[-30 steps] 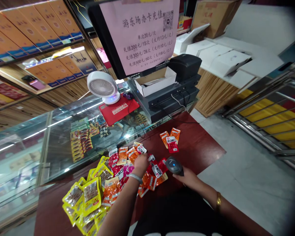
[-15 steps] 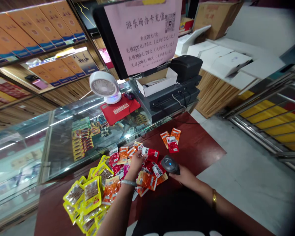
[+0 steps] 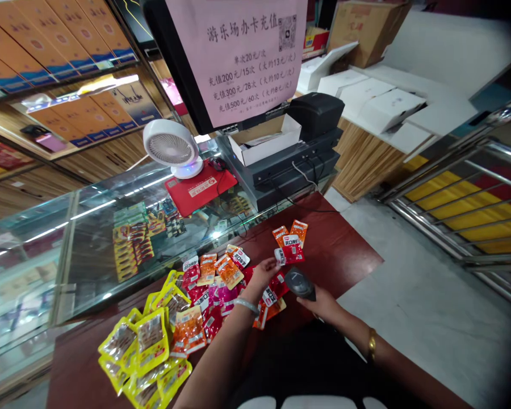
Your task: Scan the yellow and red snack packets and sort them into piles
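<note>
My left hand (image 3: 264, 274) pinches the white end of a red snack packet (image 3: 292, 254) and holds it over the small group of packets on the right. In that group lie orange packets (image 3: 298, 229) and another red one, partly covered. My right hand (image 3: 322, 304) grips a dark barcode scanner (image 3: 300, 284), its head just below the held packet. Under and left of my left arm spreads a pile of red, pink and orange packets (image 3: 230, 271). Yellow snack packets (image 3: 151, 335) are heaped at the left.
The packets lie on a dark red tabletop (image 3: 344, 250) against a glass display counter (image 3: 89, 244). Behind are a white fan (image 3: 172, 145), a red mat (image 3: 202, 190), a monitor with a pink sign (image 3: 242, 62) and a black cash drawer (image 3: 289, 176). A metal railing (image 3: 460, 227) stands at the right.
My left hand has carried the red packet from the pile rightward to the small group. My right hand still holds the scanner, whose blue light no longer shows. The view has shifted slightly.
</note>
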`<state>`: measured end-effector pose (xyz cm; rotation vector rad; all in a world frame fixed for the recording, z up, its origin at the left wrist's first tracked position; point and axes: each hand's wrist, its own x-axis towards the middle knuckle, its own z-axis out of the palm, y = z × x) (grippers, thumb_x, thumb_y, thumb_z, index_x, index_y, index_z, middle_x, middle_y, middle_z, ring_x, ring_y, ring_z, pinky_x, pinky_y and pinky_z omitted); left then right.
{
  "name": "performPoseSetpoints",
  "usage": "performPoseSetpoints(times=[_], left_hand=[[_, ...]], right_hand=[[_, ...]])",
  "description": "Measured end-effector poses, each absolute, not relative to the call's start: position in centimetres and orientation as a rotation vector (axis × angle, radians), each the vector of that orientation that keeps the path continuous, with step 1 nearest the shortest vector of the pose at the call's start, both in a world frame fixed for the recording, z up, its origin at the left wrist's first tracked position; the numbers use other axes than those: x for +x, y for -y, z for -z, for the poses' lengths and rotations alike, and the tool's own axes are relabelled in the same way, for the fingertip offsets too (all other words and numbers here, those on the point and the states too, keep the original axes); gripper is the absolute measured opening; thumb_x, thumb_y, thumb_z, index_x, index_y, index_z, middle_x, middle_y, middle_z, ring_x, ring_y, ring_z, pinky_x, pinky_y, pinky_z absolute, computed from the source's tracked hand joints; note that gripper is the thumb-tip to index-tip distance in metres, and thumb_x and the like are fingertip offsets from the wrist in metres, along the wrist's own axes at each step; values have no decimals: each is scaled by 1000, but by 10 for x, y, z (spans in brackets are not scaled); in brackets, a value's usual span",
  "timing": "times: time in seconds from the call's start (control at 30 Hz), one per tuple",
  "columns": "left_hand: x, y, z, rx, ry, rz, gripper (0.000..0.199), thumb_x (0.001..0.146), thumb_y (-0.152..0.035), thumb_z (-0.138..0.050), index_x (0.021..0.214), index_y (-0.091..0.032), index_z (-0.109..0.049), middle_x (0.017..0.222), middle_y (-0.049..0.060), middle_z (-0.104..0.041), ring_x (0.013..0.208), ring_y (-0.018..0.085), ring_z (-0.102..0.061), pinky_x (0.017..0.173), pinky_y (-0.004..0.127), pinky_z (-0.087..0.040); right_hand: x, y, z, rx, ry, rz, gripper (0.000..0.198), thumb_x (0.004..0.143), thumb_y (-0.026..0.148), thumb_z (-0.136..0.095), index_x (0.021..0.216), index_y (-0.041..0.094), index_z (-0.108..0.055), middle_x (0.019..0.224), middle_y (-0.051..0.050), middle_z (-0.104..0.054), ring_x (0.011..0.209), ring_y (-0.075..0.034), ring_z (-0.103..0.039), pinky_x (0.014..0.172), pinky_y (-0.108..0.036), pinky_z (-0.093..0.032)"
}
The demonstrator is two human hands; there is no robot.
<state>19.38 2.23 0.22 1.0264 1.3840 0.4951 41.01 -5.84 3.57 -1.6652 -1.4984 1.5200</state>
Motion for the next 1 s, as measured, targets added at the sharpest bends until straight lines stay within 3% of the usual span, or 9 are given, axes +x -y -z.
performPoseSetpoints(times=[0.13,0.23,0.33,0.43,0.5,0.7,0.8,1.0], left_hand=[[195,2,-12,1784,-1666,18,37,74,-34,-76,105,-16,-67,115,15,-66,115,30,-57,98,42,-43],[192,20,-13,2043,-1689,238,34,80,-31,-68,110,-15,-63,120,17,-61,119,32,-52,98,43,-41],[190,22,-12,2038,-1705,261,22,90,-22,-50,108,-16,-61,110,15,-65,111,27,-57,95,40,-41],[186,12,-13,1904,-1746,255,26,93,-20,-44,114,-15,-59,97,14,-67,96,24,-64,87,37,-44],[183,8,-15,1880,-1723,267,26,93,-23,-47,114,-17,-61,98,14,-68,96,24,-64,85,36,-45],[190,18,-22,2099,-1616,345,29,82,-28,-63,107,-14,-65,119,18,-62,117,32,-54,97,43,-40],[195,20,-20,2008,-1625,353,26,85,-26,-59,108,-15,-63,113,18,-66,111,29,-60,95,41,-41],[188,8,-15,1568,-1666,191,41,82,-39,-68,116,-20,-55,104,9,-72,94,20,-68,76,26,-43]], right_hand=[[416,64,-36,-1731,1484,-1493,51,76,44,-70,119,16,-67,116,-14,-74,113,-36,-67,100,-50,-50],[417,66,-39,-1731,1512,-1474,52,76,43,-70,121,16,-67,120,-14,-73,114,-35,-66,102,-49,-48],[417,67,-43,-1710,1527,-1496,54,77,44,-69,123,15,-66,121,-14,-72,114,-34,-66,102,-48,-49],[417,67,-45,-1686,1518,-1513,53,78,45,-69,122,16,-67,120,-14,-73,113,-34,-66,102,-48,-49],[417,68,-44,-1681,1510,-1518,52,77,46,-70,120,16,-68,120,-14,-73,113,-34,-67,102,-48,-49],[425,74,-33,-1727,1494,-1506,53,77,44,-71,121,15,-66,119,-15,-73,112,-34,-67,102,-48,-49],[427,76,-33,-1729,1480,-1512,53,76,44,-71,120,16,-67,119,-14,-73,112,-34,-67,102,-49,-49],[420,71,-50,-1673,1497,-1532,50,78,45,-70,119,16,-68,118,-13,-74,111,-34,-67,101,-48,-50]])
